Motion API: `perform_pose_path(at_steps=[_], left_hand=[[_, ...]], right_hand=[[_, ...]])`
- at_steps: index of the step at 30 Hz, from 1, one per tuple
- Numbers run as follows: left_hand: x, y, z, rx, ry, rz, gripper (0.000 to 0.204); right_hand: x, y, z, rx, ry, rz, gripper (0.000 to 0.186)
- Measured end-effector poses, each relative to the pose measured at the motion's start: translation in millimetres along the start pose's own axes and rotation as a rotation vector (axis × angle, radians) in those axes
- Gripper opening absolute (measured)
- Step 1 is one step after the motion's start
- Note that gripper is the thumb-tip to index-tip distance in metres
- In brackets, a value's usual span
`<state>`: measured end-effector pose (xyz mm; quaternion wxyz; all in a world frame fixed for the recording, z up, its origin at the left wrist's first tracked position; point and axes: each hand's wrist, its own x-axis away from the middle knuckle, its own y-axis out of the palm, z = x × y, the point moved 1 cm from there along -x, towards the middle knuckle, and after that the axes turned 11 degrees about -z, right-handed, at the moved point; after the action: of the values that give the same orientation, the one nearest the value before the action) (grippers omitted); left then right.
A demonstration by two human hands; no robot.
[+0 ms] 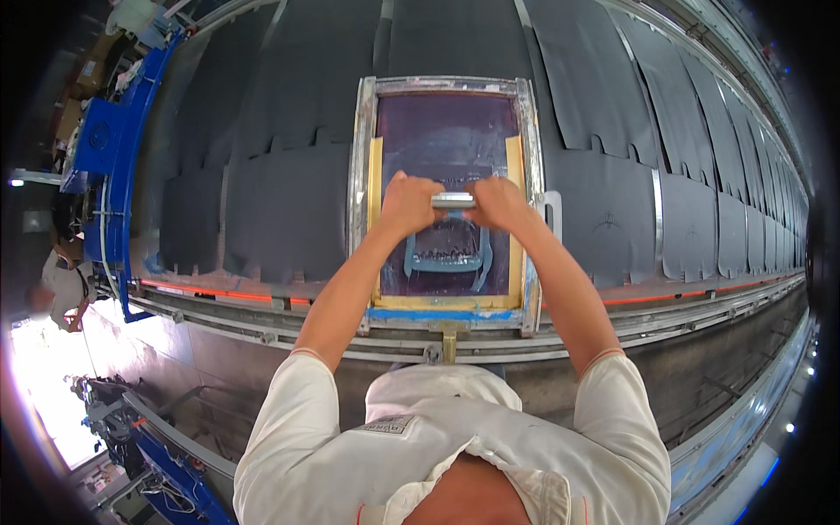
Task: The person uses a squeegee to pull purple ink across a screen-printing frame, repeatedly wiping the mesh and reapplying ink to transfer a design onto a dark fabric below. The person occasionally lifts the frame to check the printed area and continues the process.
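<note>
We see both of our hands closed around one squeegee (453, 200), a short bar with a pale metal handle, held level across the middle of a screen-printing frame (446, 87). Our left hand (409, 203) grips the handle's left end with fingers curled tight, and our right hand (497, 203) grips its right end in the same way; the two fists sit just beside each other with a bare stretch of handle between them.

The frame is a rectangle of worn metal with a dark purple mesh (446, 131) inside it, yellow tape down both long sides and blue tape (437, 313) along the near edge. On the mesh, just below the squeegee, a pale blue outline (446, 261) marks the print area. The frame lies on a long tabletop (289, 219) covered with rows of dark grey cut fabric pieces (612, 210), which run off to both sides. A metal rail (700, 311) follows the tabletop's near edge. At the far left another person (66, 284) stands by a blue machine (109, 149).
</note>
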<state>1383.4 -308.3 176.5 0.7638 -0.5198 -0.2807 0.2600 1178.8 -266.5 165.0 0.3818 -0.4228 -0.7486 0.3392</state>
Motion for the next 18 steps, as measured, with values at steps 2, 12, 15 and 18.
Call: perform_pose_path(at_steps=[2, 12, 15, 18], left_hand=[[-36.0, -18.5, -12.6, -0.026, -0.05, -0.042, 0.02], [59.8, 36.3, 25.0, 0.068, -0.017, -0.052, 0.019], [77.3, 40.8, 34.1, 0.069, -0.003, -0.062, 0.017], [56.4, 27.7, 24.7, 0.01, 0.018, 0.01, 0.016]], right_hand=[[-33.8, -24.1, 16.7, 0.023, 0.038, -0.018, 0.029], [45.9, 30.3, -25.2, -0.09, 0.056, -0.17, 0.031], [80.8, 36.8, -33.3, -0.186, -0.007, -0.065, 0.036], [84.1, 30.7, 16.5, -0.297, 0.106, 0.542, 0.036]])
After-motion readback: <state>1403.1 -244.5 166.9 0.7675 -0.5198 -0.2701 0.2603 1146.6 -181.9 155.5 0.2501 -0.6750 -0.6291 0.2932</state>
